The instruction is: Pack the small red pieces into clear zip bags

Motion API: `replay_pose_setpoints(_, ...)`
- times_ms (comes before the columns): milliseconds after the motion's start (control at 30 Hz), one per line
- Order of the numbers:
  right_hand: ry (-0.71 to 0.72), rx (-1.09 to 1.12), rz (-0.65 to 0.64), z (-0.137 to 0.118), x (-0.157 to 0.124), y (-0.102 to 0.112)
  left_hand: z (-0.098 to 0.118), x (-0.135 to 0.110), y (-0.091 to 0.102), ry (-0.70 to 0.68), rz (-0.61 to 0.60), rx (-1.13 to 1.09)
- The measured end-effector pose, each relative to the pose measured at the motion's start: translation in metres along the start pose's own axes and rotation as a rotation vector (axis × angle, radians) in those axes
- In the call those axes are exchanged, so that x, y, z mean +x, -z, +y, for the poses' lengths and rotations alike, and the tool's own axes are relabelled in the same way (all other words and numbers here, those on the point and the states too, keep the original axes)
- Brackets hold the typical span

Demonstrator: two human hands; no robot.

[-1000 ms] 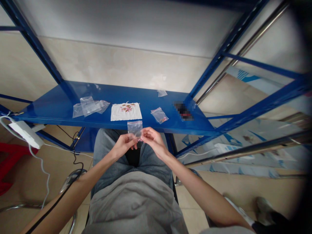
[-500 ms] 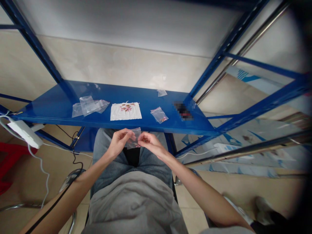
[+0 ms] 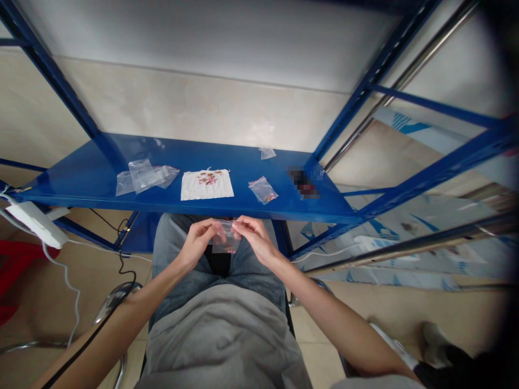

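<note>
Right above my jeans (image 3: 170,259), my left hand (image 3: 198,243) and my right hand (image 3: 254,239) are both pinched on a small clear zip bag (image 3: 224,239), and my fingers hide part of it, so the reddish bits inside are hard to make out. Farther out on the blue steel shelf (image 3: 81,189), left to right: a pile of clear zip bags (image 3: 144,176), a white sheet with pinkish bits (image 3: 207,185) (cloth or paper, can't tell), another small zip bag (image 3: 263,190), and a dark object (image 3: 303,183) that's pixelated out.

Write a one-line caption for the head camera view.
Left hand and right hand pinch a small clear zip bag above the lap.
</note>
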State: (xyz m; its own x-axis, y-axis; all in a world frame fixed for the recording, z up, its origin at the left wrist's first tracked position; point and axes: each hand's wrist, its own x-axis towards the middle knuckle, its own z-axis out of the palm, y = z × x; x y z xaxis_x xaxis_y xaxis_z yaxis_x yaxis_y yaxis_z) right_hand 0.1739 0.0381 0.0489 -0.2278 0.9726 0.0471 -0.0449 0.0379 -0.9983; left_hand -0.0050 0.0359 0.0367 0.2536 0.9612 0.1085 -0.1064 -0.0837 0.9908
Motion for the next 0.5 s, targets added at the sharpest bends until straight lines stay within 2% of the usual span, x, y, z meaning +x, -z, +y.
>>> replay_pose_setpoints(100,0.004,-0.016,-0.016,0.0008,0.0006,0.0003,-0.0045,0.0015,-0.0008,-0.014,0.011,-0.006)
replay_pose_setpoints(267,0.019,0.029,0.029,0.0028,0.001,-0.0012,-0.0108,0.0046,-0.0015,-0.018,0.069,-0.018)
replay_pose_setpoints(367,0.022,0.02,0.017,0.0025,-0.0003,-0.0028,-0.0087,0.0035,-0.0004,-0.015,0.014,-0.007)
replay_pose_setpoints(500,0.011,-0.001,-0.067,0.0001,-0.0045,-0.0065,-0.0059,-0.0003,-0.0011,-0.025,-0.049,0.01)
